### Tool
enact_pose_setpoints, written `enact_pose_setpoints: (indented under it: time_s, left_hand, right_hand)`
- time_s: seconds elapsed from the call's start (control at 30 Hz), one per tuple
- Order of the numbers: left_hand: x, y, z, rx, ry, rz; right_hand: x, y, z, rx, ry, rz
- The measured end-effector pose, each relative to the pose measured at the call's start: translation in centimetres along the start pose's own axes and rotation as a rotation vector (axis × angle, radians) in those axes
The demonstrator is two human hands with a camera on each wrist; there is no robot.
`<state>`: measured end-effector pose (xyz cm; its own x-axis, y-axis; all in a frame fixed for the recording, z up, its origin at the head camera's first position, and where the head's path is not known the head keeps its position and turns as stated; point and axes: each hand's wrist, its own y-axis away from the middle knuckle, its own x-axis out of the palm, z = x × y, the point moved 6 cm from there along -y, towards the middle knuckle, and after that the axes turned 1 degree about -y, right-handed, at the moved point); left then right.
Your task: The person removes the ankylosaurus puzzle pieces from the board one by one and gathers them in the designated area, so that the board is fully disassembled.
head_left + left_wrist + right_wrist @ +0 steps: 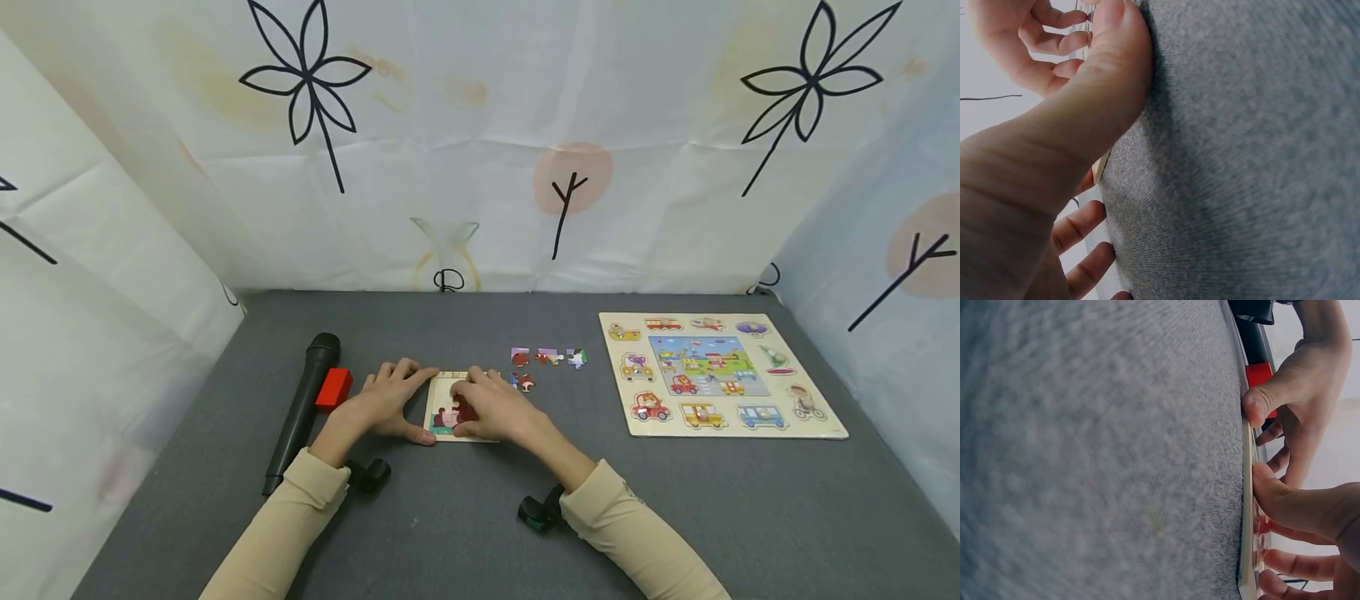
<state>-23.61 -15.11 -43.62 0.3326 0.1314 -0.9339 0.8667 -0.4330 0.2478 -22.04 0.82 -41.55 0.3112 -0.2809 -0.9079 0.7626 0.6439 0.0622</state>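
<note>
A small wooden puzzle board (pixel 452 374) lies on the dark grey table between the hands. Its lower left part shows pink and teal picture pieces and a dark red-brown puzzle piece (pixel 466 411). My left hand (pixel 385 405) is spread along the board's left side, thumb at the near corner and index finger by the far one. The right hand (pixel 497 410) reaches over the board, its bent fingertips on the pieces and its thumb at the near edge in the right wrist view. It covers the board's right part. Several loose jigsaw pieces (pixel 550 357) lie just beyond, to the right.
A large wooden vehicle puzzle (pixel 705 410) lies on the right of the table. At the left are a black microphone-like cylinder (pixel 303 408) and a red block (pixel 333 389). White printed cloth (pixel 480 125) hangs round the back and sides.
</note>
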Motion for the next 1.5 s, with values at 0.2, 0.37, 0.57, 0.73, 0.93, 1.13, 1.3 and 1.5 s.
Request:
enact_pose_setpoints:
  time_s: [0.2,0.37,0.57,0.73,0.93,1.13,1.3,1.5]
  left_hand:
    - [0.13,-0.04,0.02,-0.005,-0.005,0.003]
    - [0.18,-0.06,0.05,-0.003,-0.004,0.004]
    - [0.13,0.0,0.03,-0.003,0.004,0.004]
    - [0.08,0.02,-0.01,0.0,0.003,0.001]
    - [-0.08,0.11,-0.14,0.003,0.003,0.0]
    - [-0.12,0.15,-0.19,0.001,0.011,0.004]
    - [-0.06,0.1,-0.16,0.005,0.013,0.009]
    - [0.07,0.04,-0.06,0.002,0.014,0.014]
  right_hand:
    - [-0.14,0.05,0.23,0.002,-0.006,-0.023]
    - [-0.17,0.07,0.41,-0.012,0.013,-0.035]
    - [-0.09,0.04,0.36,-0.011,0.012,-0.039]
    - [-0.11,0.11,0.35,-0.014,0.005,-0.042]
    - [-0.22,0.08,0.36,-0.032,0.004,-0.057]
    - [-0.47,0.16,0.34,-0.031,0.002,-0.067]
    - [-0.57,0.2,0.34,-0.017,0.0,-0.062]
    - [-0.45,0.14,0.25,-0.006,0.003,-0.049]
